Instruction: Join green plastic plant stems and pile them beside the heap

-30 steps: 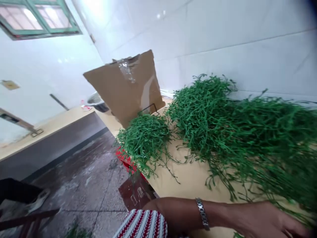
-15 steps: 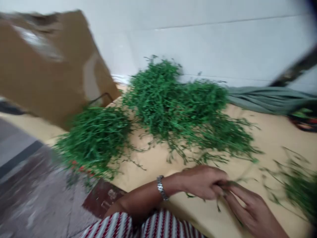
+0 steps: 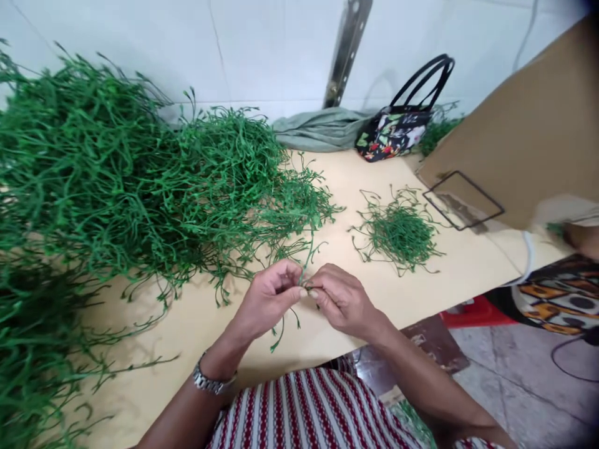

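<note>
Both my hands meet over the table, fingertips pinched together on one thin green sprig that looks like artificial greenery. My left hand [image 3: 271,298], below a wristwatch [image 3: 210,377], grips the sprig [image 3: 307,252] between thumb and fingers. From the other side my right hand [image 3: 345,300] pinches it, thumb and forefinger touching the left fingertips. Forked ends of the sprig stick out above and below the left hand. The exact joint between the fingers is hidden. Just beyond the hands lies a big heap of similar sprigs [image 3: 187,187]; a small tangled pile [image 3: 405,231] sits to the right.
More greenery [image 3: 37,337] covers the table's left side. Against the wall lie a grey-green cloth [image 3: 325,129] and a floral handbag [image 3: 395,134]. A cardboard sheet or box [image 3: 524,131] stands at right. Another person's patterned clothing [image 3: 559,296] shows at the right edge.
My view has swung right, bringing the handbag, small pile and right-hand cardboard into sight. Both hands stay together, fingertips pinched, and now appear sharper and closer to the middle of the view.
</note>
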`<state>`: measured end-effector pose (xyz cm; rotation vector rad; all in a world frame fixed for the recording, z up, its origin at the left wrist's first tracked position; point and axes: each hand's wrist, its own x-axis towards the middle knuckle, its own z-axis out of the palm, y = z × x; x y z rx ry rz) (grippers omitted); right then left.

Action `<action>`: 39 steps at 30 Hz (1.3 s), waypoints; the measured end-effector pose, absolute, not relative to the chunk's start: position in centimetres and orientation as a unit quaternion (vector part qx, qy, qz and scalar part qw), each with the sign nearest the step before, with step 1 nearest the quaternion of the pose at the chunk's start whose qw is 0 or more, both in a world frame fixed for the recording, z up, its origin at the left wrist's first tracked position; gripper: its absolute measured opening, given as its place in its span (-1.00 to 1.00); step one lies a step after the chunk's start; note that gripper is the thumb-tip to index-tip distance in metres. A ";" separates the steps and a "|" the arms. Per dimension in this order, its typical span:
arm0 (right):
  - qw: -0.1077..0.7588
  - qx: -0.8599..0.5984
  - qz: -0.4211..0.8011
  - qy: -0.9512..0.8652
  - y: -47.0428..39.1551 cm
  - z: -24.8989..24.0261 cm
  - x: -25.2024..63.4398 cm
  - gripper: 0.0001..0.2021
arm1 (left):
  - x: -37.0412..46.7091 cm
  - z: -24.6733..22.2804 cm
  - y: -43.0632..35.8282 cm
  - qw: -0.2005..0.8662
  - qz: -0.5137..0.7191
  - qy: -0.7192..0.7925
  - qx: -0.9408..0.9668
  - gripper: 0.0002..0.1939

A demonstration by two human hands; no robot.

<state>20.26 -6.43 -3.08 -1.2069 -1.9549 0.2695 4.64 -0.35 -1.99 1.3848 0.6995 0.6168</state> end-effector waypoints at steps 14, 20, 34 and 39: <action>0.364 -0.515 0.122 -0.766 -7.0 -3.1 20.0 -0.79 | 4.7 -1.6 -0.4 0.558 0.234 0.328 0.726 -0.77; 0.379 -0.522 0.196 -0.739 -6.8 -3.1 20.6 -0.79 | 5.1 -1.5 -0.3 0.587 0.198 0.325 0.714 -0.86; 0.464 -0.538 0.488 -0.507 -8.5 -3.7 19.8 -0.86 | 6.1 -3.0 -0.3 0.654 0.275 0.332 0.622 -0.88; 0.414 -0.583 0.380 -0.587 -8.2 -3.0 20.5 -0.94 | 6.3 -2.8 -0.6 0.601 0.266 0.314 0.685 -0.92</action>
